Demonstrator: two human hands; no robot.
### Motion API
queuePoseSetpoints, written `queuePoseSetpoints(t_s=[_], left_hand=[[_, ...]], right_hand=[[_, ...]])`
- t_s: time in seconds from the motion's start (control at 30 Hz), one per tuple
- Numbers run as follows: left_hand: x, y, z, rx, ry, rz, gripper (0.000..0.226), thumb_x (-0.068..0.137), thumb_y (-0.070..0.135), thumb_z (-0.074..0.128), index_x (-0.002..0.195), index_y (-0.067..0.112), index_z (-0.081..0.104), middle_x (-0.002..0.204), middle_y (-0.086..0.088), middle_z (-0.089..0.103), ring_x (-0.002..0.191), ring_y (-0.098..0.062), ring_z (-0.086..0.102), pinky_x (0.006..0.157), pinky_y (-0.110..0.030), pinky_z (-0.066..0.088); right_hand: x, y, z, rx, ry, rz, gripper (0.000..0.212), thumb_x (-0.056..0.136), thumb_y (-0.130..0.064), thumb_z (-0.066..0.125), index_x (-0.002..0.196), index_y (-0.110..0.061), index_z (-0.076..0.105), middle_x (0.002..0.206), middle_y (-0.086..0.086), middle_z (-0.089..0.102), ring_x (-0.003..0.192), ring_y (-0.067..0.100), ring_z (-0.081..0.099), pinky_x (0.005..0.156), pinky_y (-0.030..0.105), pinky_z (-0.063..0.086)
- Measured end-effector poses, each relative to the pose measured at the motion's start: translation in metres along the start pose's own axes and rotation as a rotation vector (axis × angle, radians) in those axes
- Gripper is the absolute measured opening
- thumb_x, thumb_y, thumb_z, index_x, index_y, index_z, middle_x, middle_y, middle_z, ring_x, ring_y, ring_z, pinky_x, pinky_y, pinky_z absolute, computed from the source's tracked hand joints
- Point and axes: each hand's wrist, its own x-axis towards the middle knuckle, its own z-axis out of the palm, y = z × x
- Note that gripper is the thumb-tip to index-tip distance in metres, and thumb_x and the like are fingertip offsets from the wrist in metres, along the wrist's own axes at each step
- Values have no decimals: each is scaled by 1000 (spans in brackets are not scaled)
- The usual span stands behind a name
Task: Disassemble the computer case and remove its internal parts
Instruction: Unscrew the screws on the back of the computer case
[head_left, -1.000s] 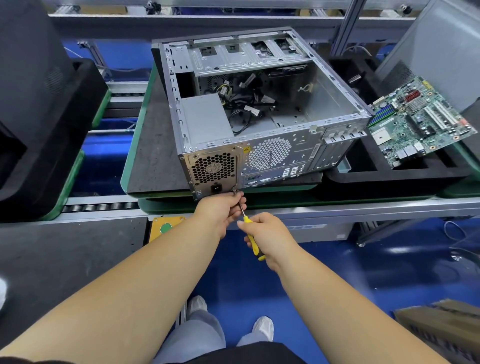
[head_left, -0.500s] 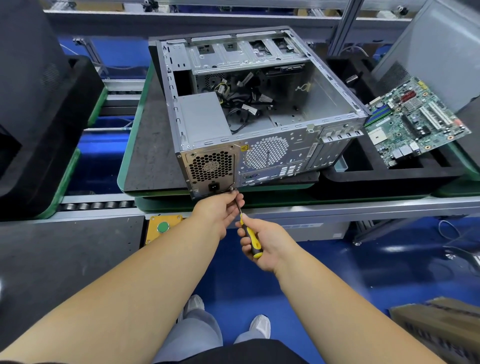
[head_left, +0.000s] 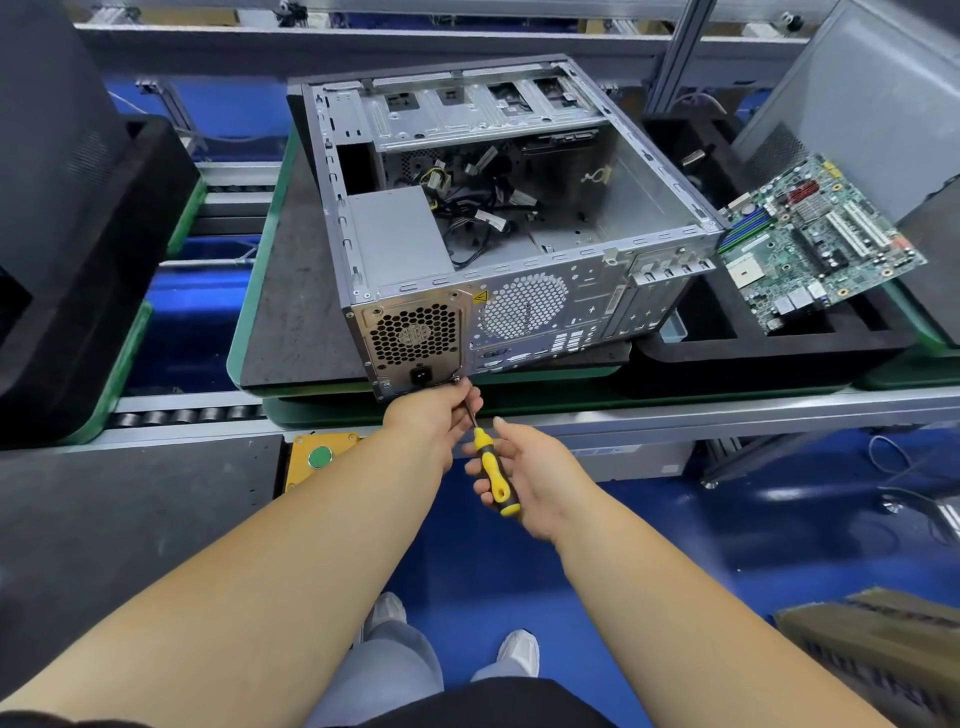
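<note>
At the conveyor bench: a person is unscrewing the power supply at the rear of an open grey steel computer case (head_left: 519, 244).
Left hand (head_left: 434, 415): fingers pinching the shaft of the yellow-and-black screwdriver (head_left: 493, 470) near its tip.
Right hand (head_left: 535, 475): fingers loosely curling round the handle.
Handling: the case is looking rigid, heavy and sharp-edged; gripping its frame rails seems safest.

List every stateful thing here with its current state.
Computer case: side open, lying on the pallet.
Power supply: in the case.
Motherboard: out, resting tilted on the black tray.
Screwdriver: tip at the case's lower rear corner.
Left hand: pinching the shaft.
Right hand: loosely holding the handle.
</note>
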Motion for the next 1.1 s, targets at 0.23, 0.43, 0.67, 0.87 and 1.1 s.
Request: queuePoseSetpoints(t_s=[0.23, 0.43, 0.67, 0.87, 1.1], left_hand=[[0, -4, -1, -63, -48, -22, 6, 94, 11, 63, 89, 8, 66, 65, 2, 73, 58, -5, 70, 63, -20, 57], [-1, -2, -5, -88, -91, -25, 9, 96, 10, 59, 91, 4, 65, 75, -5, 74, 72, -12, 72, 66, -21, 58], [-2, -4, -8, -84, -108, -29, 6, 94, 6, 60, 94, 3, 66, 81, -7, 74, 73, -12, 71, 60, -20, 58], [1, -3, -8, 16, -71, -21, 5, 88, 8, 69, 91, 6, 67, 73, -3, 74, 72, -12, 72, 53, -20, 56], [4, -2, -8, -8, -60, -17, 3, 88, 6, 68, 91, 7, 68, 69, -2, 74, 62, -8, 72, 50, -19, 54]], right_hand=[[1, 9, 2, 157, -37, 57, 37, 103, -33, 45, 107, -4, 68, 66, 2, 63, 50, 11, 54, 44, 21, 46], [5, 12, 2, 144, -15, 20, 29, 98, -32, 58, 96, -6, 69, 64, 2, 62, 50, 10, 55, 45, 21, 47], [10, 13, 3, -86, 106, -117, 18, 94, -32, 64, 91, -14, 60, 66, 2, 61, 51, 10, 57, 49, 24, 48], [11, 17, 4, -352, 196, -260, 18, 93, -31, 64, 95, -18, 53, 74, 2, 60, 57, 11, 54, 48, 22, 43], [2, 10, 2, -92, 17, -72, 39, 102, -37, 47, 94, -5, 68, 69, 6, 65, 53, 14, 56, 52, 25, 48]])
